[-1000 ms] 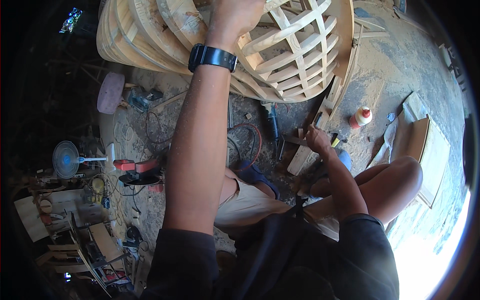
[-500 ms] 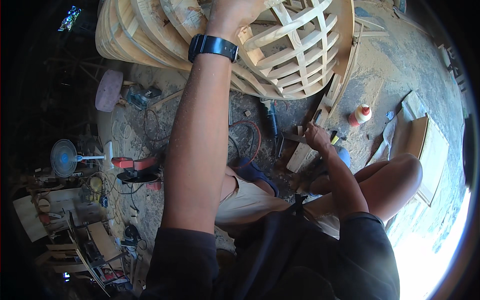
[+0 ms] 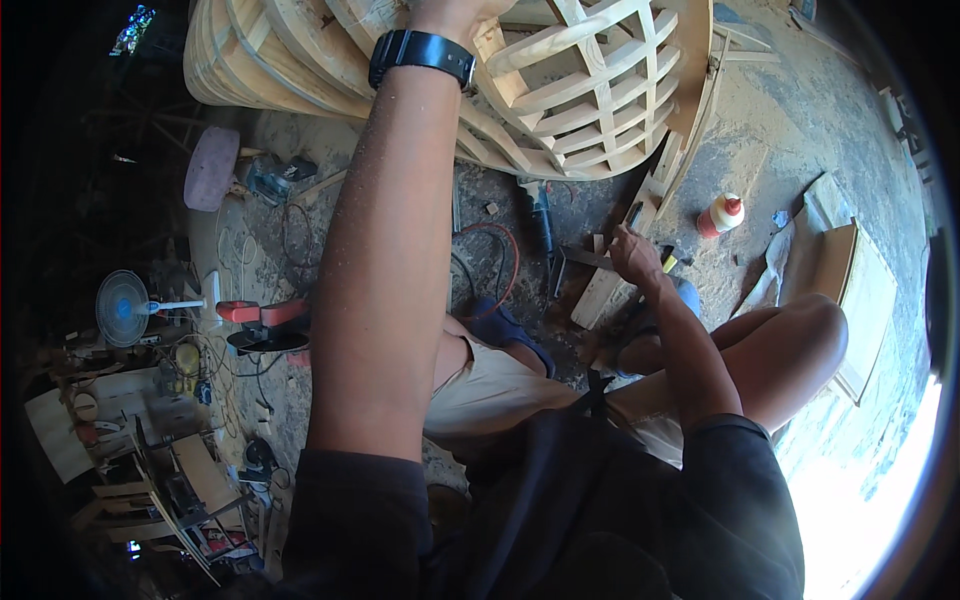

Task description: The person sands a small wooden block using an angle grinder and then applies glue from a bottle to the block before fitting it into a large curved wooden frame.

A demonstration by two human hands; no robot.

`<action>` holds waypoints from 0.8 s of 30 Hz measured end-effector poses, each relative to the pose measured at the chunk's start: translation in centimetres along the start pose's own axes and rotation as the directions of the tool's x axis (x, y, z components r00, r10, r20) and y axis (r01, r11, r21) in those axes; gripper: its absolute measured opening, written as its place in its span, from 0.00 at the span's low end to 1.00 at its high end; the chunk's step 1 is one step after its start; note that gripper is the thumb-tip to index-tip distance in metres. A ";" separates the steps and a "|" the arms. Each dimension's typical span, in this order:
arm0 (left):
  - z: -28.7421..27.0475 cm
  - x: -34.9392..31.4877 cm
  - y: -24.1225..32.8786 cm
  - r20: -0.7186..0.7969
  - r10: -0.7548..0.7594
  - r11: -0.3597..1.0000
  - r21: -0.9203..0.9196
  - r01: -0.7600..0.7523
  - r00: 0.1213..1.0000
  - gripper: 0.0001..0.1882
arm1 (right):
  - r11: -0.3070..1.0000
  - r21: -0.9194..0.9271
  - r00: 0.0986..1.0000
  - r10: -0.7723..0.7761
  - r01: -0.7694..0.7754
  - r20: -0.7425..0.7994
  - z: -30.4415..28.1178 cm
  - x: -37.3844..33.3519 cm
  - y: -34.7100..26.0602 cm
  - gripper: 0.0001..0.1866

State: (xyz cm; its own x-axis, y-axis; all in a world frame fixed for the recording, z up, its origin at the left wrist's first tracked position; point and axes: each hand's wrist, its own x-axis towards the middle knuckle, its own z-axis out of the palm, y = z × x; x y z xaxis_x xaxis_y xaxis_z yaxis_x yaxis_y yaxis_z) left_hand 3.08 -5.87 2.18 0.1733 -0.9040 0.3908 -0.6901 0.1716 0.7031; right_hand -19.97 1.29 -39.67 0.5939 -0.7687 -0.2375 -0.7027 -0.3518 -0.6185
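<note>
My left arm reaches up to a curved, slatted wooden frame (image 3: 590, 90). A dark watch is on that wrist, and my left hand (image 3: 452, 14) is cut off by the upper edge, so its fingers are hidden. Lower right, my right hand (image 3: 636, 254) is closed low over a pale wooden board (image 3: 600, 297). From its fingers sticks a slim dark tool (image 3: 635, 213) whose kind I cannot make out. Beside the hand are a flat grey metal strip (image 3: 587, 257) and a small yellow piece (image 3: 669, 263).
A red-and-white bottle (image 3: 721, 216) stands to the right, with a pale wooden box (image 3: 868, 300) beyond it. A dark-bodied power tool (image 3: 540, 220) and a red hose (image 3: 515, 262) lie on the floor. To the left are a fan (image 3: 123, 307) and a red-handled cut-off saw (image 3: 262, 322).
The view has shifted slightly, and the wooden frame and my left wrist sit a little higher in it. My right hand stays closed in nearly the same place.
</note>
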 end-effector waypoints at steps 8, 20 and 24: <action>0.8 -0.6 0.0 -0.046 0.016 0.998 -0.064 -0.018 0.999 0.16 | 1.000 0.000 1.000 0.009 -0.009 0.015 -0.2 -0.5 -0.4 0.17; 0.1 -1.2 -1.7 -0.106 0.033 0.996 -0.081 -0.041 0.994 0.16 | 0.940 0.325 0.994 0.107 -0.105 0.009 7.3 4.9 -7.9 0.26; 4.3 1.6 0.6 -0.100 0.031 0.999 0.021 -0.029 0.995 0.19 | 0.962 0.194 0.966 0.221 -0.193 -0.134 14.6 9.7 -0.9 0.33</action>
State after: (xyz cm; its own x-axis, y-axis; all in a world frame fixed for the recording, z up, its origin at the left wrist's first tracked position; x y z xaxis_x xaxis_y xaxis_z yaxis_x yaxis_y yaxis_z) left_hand -0.08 -8.86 0.64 0.2213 -0.8548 0.4694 -0.7093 0.1892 0.6790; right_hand -7.85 2.01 -52.33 0.3660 -0.8920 -0.2653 -0.7141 -0.0864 -0.6947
